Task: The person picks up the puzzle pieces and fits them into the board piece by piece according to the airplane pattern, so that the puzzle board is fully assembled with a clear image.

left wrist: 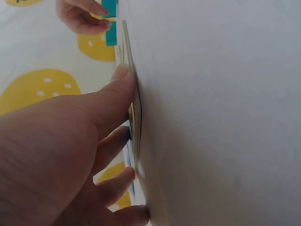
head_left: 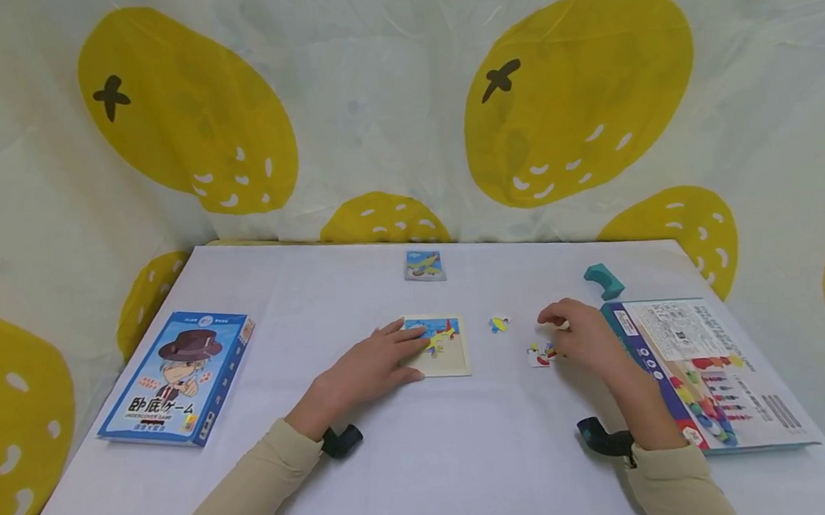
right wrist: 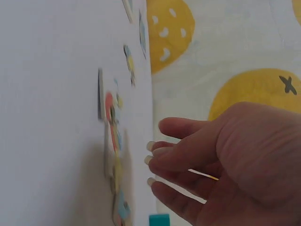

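My left hand [head_left: 373, 366] rests on the left side of a small wooden jigsaw board [head_left: 454, 365], its fingers stretched over the partly filled picture. The left wrist view has the thumb against the board's near edge. To the right of the board lies one loose jigsaw piece [head_left: 499, 325], blue and yellow. Several more jigsaw pieces [head_left: 541, 357] lie together farther right, partly hidden by my right hand [head_left: 591, 341]. That hand hovers above them with loosely bent fingers [right wrist: 181, 162], and nothing shows between them in the right wrist view.
A small picture card [head_left: 424, 265] lies behind the board. At the far left is a blue game box [head_left: 171, 375]. On the right, a large flat box [head_left: 740, 395] lies under the right forearm, with a teal arched block [head_left: 604, 280] behind it.
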The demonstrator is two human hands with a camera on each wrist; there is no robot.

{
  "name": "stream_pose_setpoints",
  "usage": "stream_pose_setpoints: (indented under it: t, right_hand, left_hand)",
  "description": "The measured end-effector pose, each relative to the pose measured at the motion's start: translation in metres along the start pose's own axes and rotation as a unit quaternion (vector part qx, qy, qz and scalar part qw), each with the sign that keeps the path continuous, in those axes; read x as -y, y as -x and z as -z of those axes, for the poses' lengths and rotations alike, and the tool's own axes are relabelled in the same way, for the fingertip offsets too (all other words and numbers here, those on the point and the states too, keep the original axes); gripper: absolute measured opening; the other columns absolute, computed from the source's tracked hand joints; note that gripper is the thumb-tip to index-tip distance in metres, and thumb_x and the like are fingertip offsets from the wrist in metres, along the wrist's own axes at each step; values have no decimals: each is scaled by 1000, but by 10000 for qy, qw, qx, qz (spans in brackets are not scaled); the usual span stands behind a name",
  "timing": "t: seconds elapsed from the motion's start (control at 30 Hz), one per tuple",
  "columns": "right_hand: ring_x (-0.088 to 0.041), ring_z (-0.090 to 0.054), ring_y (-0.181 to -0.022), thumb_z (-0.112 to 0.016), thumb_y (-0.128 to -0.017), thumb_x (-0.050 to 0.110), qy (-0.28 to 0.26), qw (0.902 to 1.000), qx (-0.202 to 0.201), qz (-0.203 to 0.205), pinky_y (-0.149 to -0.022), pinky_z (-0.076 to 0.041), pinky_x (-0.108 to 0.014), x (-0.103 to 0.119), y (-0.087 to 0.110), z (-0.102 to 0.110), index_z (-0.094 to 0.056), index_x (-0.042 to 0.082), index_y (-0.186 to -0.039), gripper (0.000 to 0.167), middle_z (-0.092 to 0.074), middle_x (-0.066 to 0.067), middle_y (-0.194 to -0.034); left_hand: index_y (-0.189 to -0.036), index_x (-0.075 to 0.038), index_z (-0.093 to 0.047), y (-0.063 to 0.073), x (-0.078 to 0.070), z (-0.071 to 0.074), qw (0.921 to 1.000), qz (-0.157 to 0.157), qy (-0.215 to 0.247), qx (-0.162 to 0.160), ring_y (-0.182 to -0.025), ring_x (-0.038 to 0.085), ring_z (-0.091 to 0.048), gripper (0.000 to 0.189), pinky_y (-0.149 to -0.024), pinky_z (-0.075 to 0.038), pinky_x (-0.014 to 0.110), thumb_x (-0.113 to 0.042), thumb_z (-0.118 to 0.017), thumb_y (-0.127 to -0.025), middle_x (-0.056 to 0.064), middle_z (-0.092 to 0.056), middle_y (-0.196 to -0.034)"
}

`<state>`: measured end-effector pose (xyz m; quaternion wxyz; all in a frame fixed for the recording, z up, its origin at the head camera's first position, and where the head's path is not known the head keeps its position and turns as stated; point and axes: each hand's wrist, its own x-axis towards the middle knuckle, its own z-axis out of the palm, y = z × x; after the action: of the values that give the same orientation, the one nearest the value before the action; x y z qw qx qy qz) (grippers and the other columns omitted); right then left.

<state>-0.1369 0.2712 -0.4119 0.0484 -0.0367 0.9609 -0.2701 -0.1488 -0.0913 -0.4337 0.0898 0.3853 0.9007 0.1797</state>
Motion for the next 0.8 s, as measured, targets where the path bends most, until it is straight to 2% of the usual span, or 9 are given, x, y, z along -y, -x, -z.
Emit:
stream_pose_setpoints:
  t: [0.17, 0.33, 0.53, 0.8]
  right_hand:
    - [-40, -56, -112, -55, -84, -10, 541, 9978, 359, 150, -98, -47, -61, -16, 7, 11, -68, 5, -118, 39, -63, -21, -122]
    - [-38, -55, -110, -58, -79, -12, 900, 9938, 598, 272, -100, -45, -62, -26, 11, 14, -70, 7, -115, 42, -61, -20, -123]
    - [-33, -54, -101, -65, -78, -9, 779, 9948, 652, 119, -95, -49, -59, -33, 14, 17, -70, 7, -112, 38, -61, -17, -113]
    - [-27, -53, -94, -74, -79, 0, 526, 9964, 664, -86, -83, -51, -42, -36, 16, 20, -71, 10, -108, 31, -61, -12, -104]
  left_hand:
    - [-150, -17, -46, 1, 0, 0, 10000, -16, 42, -18, -151, 37, -27, 60, -117, -31, 61, -44, -60, -98, 3, -41, -158]
    - [-150, -19, -46, 1, 2, -1, 10000, 27, 19, 1, -152, 35, -26, 60, -117, -30, 60, -45, -59, -98, 1, -40, -159]
    - [-151, -20, -45, 0, 3, -2, 10000, 36, -40, 36, -152, 34, -25, 61, -118, -30, 60, -46, -59, -98, 0, -40, -159]
    - [-151, -21, -44, -2, 4, -3, 9999, 81, -85, 109, -153, 33, -24, 61, -118, -29, 60, -46, -58, -98, -1, -39, -160]
